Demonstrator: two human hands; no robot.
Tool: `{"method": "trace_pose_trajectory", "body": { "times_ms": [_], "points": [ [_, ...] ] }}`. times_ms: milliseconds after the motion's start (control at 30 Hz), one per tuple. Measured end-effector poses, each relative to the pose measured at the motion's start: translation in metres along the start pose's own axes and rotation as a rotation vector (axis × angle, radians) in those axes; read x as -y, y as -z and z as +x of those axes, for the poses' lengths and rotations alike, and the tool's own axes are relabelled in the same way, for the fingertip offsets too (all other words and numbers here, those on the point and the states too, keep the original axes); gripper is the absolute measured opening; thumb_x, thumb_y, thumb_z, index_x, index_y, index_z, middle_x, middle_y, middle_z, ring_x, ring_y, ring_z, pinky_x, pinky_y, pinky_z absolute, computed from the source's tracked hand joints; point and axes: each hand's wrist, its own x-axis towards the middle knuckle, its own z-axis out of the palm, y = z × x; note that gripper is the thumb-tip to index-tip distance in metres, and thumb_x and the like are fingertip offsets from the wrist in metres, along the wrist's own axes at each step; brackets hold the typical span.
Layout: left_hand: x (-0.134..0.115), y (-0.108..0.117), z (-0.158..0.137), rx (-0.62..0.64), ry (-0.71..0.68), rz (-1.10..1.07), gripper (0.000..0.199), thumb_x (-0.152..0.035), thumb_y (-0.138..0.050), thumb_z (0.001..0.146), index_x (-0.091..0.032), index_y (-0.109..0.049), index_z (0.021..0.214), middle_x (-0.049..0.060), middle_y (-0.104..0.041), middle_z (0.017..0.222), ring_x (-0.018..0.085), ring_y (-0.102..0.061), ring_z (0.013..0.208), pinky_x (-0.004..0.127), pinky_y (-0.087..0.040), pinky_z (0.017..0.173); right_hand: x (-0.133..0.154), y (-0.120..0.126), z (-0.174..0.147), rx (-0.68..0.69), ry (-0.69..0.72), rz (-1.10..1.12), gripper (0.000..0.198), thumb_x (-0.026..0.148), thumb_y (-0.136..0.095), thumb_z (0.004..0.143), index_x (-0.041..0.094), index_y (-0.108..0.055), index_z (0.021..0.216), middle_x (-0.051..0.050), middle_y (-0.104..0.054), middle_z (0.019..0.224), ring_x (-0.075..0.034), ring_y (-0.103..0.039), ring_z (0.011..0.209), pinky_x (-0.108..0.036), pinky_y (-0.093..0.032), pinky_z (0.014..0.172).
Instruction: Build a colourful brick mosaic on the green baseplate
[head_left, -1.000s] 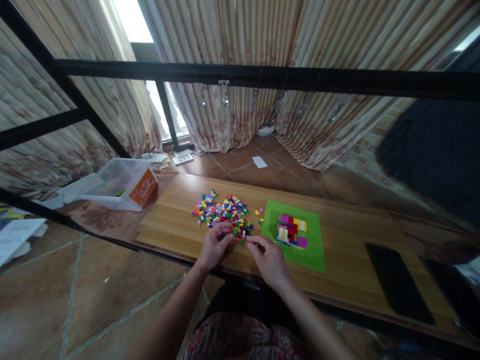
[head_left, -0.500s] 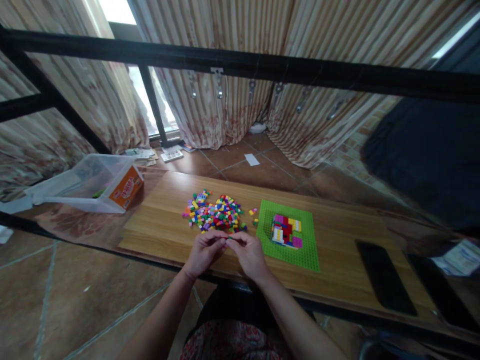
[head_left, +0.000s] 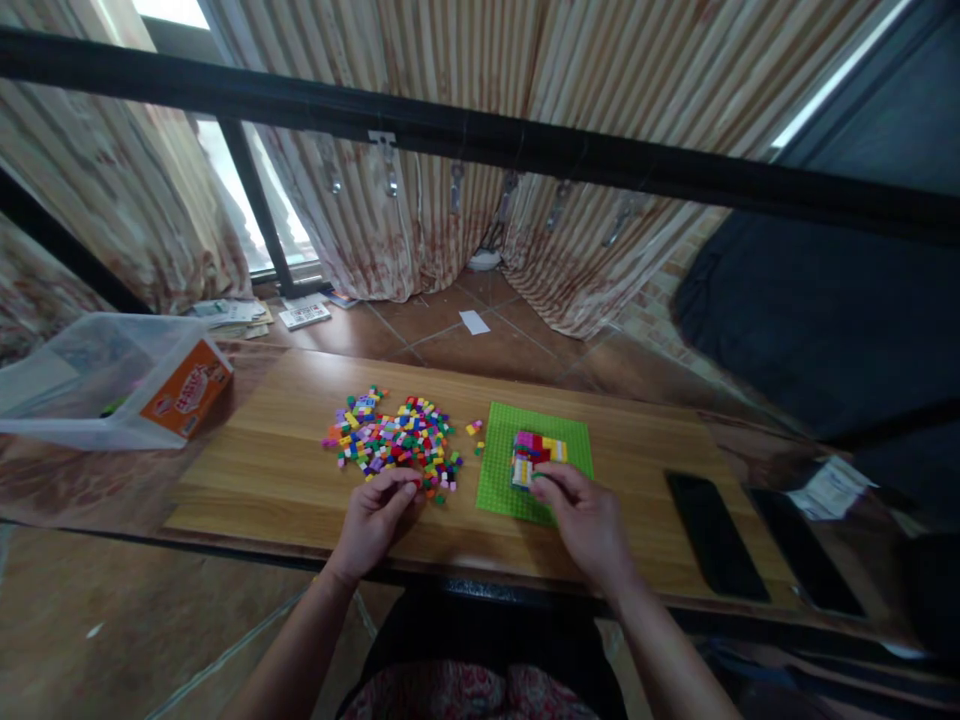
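Observation:
My left hand is closed in a pinch at the near edge of a pile of small toy building bricks. A small red brick shows at its fingertips. Over the built-up brick block is my right hand, its thumb and index finger pinching a small green brick. That block, of magenta, red, yellow and white bricks, sits on a green studded baseplate. My right hand hides the block's near right part, so I cannot tell whether the green brick touches it.
A few loose bricks lie between pile and baseplate on the wooden board. Two dark flat phone-like slabs lie at the right. A clear plastic bin stands at the left. A black rail crosses ahead.
My hands were together in front of the pile and have parted. The right moved right onto the block with a green brick; the left stayed by the pile. The view turned rightward.

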Motion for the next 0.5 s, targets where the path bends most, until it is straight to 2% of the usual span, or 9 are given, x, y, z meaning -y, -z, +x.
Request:
{"method": "trace_pose_trajectory", "body": {
  "times_ms": [100, 167, 233, 367, 500],
  "points": [
    [0.003, 0.002, 0.002, 0.005, -0.001, 0.014, 0.021, -0.033, -0.073, 0.072, -0.017, -0.071, 0.086, 0.001, -0.067, 0.078, 0.011, -0.059, 0.066, 0.021, -0.048, 0.062, -0.014, 0.030, 0.015, -0.092, 0.052, -0.210, 0.027, 0.044, -0.057, 0.084, 0.022, -0.068, 0.094, -0.005, -0.073, 0.086, -0.023, -0.068, 0.078, -0.036, -0.051, 0.074],
    [0.005, 0.003, 0.003, 0.011, -0.008, 0.024, 0.022, -0.033, -0.072, 0.072, -0.017, -0.070, 0.087, 0.001, -0.068, 0.080, 0.011, -0.060, 0.068, 0.021, -0.049, 0.065, -0.020, 0.037, 0.024, -0.116, 0.074, -0.306, 0.027, 0.044, -0.054, 0.085, 0.021, -0.067, 0.092, -0.006, -0.072, 0.086, -0.023, -0.068, 0.077, -0.036, -0.050, 0.075],
    [0.005, 0.002, 0.003, 0.008, -0.004, 0.018, 0.022, -0.033, -0.073, 0.072, -0.017, -0.070, 0.087, 0.001, -0.067, 0.078, 0.011, -0.061, 0.068, 0.020, -0.049, 0.064, -0.025, 0.035, 0.032, -0.111, 0.101, -0.316, 0.026, 0.043, -0.052, 0.086, 0.022, -0.066, 0.092, -0.005, -0.072, 0.089, -0.023, -0.067, 0.081, -0.038, -0.049, 0.079],
    [0.003, -0.001, 0.003, -0.023, 0.034, -0.011, 0.025, -0.036, -0.075, 0.069, -0.017, -0.070, 0.084, 0.000, -0.066, 0.073, 0.010, -0.059, 0.064, 0.019, -0.049, 0.060, -0.034, 0.020, 0.045, -0.173, 0.168, -0.238, 0.023, 0.042, -0.056, 0.082, 0.023, -0.069, 0.085, -0.007, -0.068, 0.106, -0.024, -0.060, 0.103, -0.043, -0.042, 0.095],
    [0.001, -0.003, 0.003, -0.020, 0.041, -0.022, 0.026, -0.037, -0.076, 0.068, -0.017, -0.070, 0.084, 0.000, -0.066, 0.073, 0.011, -0.059, 0.064, 0.020, -0.050, 0.060, -0.045, 0.012, 0.052, -0.222, 0.099, -0.176, 0.022, 0.043, -0.062, 0.077, 0.024, -0.072, 0.080, -0.008, -0.061, 0.115, -0.025, -0.055, 0.110, -0.045, -0.039, 0.099]
  ]
}}
